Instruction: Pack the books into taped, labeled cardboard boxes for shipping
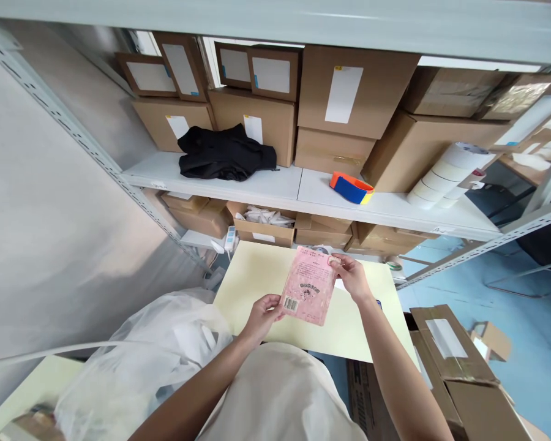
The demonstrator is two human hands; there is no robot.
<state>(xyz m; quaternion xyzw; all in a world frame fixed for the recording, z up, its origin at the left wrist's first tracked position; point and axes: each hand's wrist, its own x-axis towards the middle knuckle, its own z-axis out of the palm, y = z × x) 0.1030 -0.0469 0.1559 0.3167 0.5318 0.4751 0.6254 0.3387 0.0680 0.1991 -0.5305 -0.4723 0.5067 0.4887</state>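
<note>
A flat pink printed item (pixel 308 285) with lines of text, a dark round logo and a barcode is held up over a pale yellow tabletop (pixel 252 269). My left hand (pixel 261 315) is closed on its lower left corner, by the barcode. At the upper right corner, my right hand (pixel 351 275) pinches it between thumb and fingers. The printed side faces me, slightly tilted. Whether it is a booklet or a packet I cannot tell. Part of a white thing lies on the tabletop behind it, mostly hidden.
Cardboard boxes (pixel 349 92) fill the shelf ahead, with a black garment (pixel 227 152), a colourful strap (pixel 351 187) and stacked tape rolls (pixel 447 174) along its front. A translucent plastic bag (pixel 151 343) bulges at my left. Open cartons (pixel 482 398) stand on the floor at right.
</note>
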